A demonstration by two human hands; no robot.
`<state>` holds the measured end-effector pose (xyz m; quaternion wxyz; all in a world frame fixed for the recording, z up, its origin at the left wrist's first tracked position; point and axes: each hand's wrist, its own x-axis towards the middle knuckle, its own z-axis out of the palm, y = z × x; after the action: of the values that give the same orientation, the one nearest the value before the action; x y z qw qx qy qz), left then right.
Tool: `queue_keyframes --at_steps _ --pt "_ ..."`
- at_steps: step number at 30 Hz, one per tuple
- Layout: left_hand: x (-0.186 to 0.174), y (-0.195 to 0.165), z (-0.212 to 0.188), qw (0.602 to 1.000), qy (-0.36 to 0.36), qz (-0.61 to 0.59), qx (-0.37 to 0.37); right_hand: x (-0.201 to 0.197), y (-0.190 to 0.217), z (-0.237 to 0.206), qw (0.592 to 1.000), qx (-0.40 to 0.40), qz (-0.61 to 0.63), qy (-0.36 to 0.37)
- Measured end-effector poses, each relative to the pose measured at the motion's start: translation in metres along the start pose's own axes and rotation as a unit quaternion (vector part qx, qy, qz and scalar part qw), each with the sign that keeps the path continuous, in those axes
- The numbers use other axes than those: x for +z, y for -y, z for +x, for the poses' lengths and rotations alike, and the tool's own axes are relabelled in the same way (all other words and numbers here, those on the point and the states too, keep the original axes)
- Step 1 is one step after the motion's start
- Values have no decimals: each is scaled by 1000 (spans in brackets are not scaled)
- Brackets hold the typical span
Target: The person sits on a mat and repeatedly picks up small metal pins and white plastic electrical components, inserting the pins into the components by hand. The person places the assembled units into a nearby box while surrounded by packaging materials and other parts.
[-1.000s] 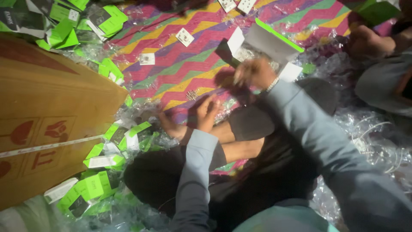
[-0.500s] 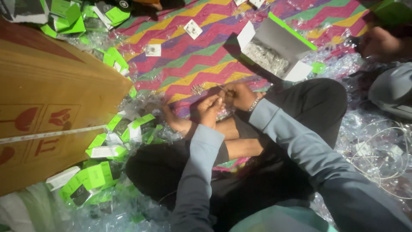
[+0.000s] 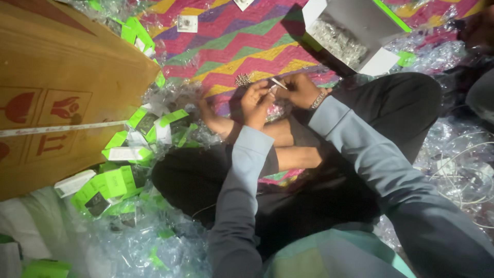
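I sit cross-legged on a zigzag-patterned mat (image 3: 242, 44). My left hand (image 3: 256, 103) and my right hand (image 3: 297, 90) meet above my crossed legs. Between their fingertips is a small white stick-shaped part (image 3: 278, 83), pinched at both ends. A wristband shows on my right wrist. A small dark spiky item (image 3: 243, 79) lies on the mat just beyond my left hand. An open grey box with a green edge (image 3: 355, 23), holding clear packets, stands beyond my right hand.
A large brown cardboard carton (image 3: 56, 98) fills the left side. Several small green-and-white boxes (image 3: 121, 170) lie heaped beside it among crumpled clear plastic wrap (image 3: 154, 247). White cables in plastic (image 3: 463, 170) lie at the right. Another person's limb (image 3: 481, 31) shows top right.
My right hand came back from the open box to meet my left hand over my legs. Both now pinch the small white part. The camera has tilted closer.
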<state>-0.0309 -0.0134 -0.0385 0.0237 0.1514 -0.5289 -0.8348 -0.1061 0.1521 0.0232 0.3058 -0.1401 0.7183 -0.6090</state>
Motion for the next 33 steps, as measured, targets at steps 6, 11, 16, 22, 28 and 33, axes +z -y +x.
queue_keyframes --at_steps 6,11,16,22,28,33 --pt "1 -4 -2 1000 -3 24 -1 -2 -1 -2 999 8 14 -32" --pt "-4 -3 -4 997 3 -9 -70 -7 1 -1 997 -1 73 -10" --pt "-9 17 -1 998 -22 4 -63 -5 2 -1 999 11 47 -8" --pt "-5 13 -2 1000 8 10 -29 -4 16 -6 993 40 109 0" --pt "4 -10 -3 998 28 -38 -30 -2 27 -8 995 57 87 6" --pt "1 -1 -4 999 47 14 14 1 26 -6 998 34 51 -24"
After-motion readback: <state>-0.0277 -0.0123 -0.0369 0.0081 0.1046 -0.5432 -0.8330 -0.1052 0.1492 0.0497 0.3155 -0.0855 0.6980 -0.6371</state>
